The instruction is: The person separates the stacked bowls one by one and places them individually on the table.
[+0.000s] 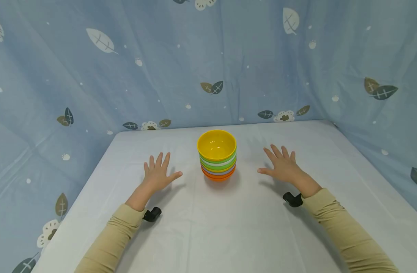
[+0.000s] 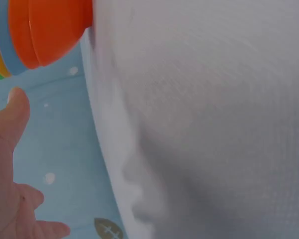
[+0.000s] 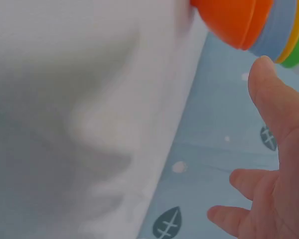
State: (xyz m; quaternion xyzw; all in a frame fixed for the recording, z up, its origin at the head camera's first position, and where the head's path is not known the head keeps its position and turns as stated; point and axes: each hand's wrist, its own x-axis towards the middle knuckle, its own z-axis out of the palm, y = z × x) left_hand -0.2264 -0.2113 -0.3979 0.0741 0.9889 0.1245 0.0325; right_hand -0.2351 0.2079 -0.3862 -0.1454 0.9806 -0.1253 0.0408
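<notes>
A stack of nested bowls [image 1: 217, 155] stands upright near the middle of the table, a yellow one on top with green, white, yellow, grey-blue and orange rims below it. To its left my left hand [image 1: 156, 177] is held over the table, fingers spread, apart from the bowls. My right hand [image 1: 283, 167] is spread likewise on the other side, also touching no bowl. In the left wrist view, the orange lower bowls [image 2: 50, 32] lie beyond the thumb. The right wrist view shows the same orange bowls [image 3: 234, 22] past the right thumb. Both hands hold nothing.
A white cloth [image 1: 225, 227] covers the table. Behind and at both sides hangs a blue curtain [image 1: 181, 76] printed with leaves and flowers. A small black device [image 1: 152, 214] is on the left wrist, and a similar black device [image 1: 293, 199] on the right.
</notes>
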